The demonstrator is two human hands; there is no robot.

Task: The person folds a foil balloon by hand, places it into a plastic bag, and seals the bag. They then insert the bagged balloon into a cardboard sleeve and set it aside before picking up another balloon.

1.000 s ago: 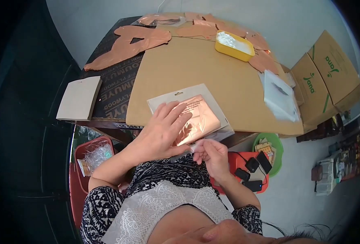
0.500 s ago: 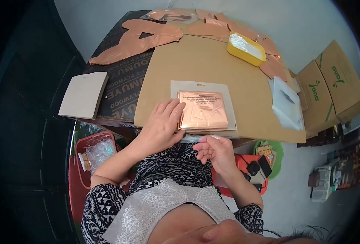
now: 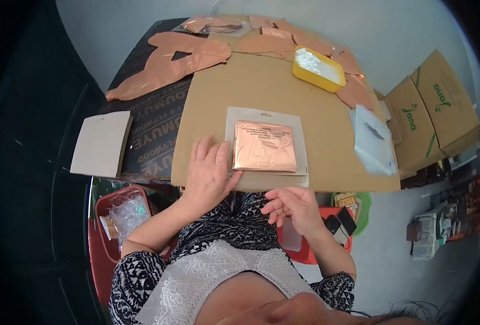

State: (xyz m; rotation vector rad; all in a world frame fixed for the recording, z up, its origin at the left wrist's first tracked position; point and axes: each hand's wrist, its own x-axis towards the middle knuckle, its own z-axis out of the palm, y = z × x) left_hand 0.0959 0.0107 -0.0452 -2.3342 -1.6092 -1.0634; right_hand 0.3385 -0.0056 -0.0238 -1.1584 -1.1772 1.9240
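A folded rose-gold foil packet with small black print near its top lies on a pale card that has a hang hole, near the front edge of the cardboard sheet. Just left of the packet, my left hand rests on the cardboard, fingers apart, its thumb at the card's lower left corner. My right hand is at the table's front edge below the card, its fingers curled and the thumb near the index finger. Whether a thin clear piece lies between those fingertips is too small to tell.
Rose-gold foil shapes lie along the back and left. A yellow tray holds small white pieces. Clear plastic sleeves are at the right, beside cardboard boxes. A stack of pale cards sits at the left edge.
My left hand has come off the packet's left edge and moved left onto the cardboard. The clear strip by my right hand at the card's bottom edge no longer stands out. The view has shifted slightly.
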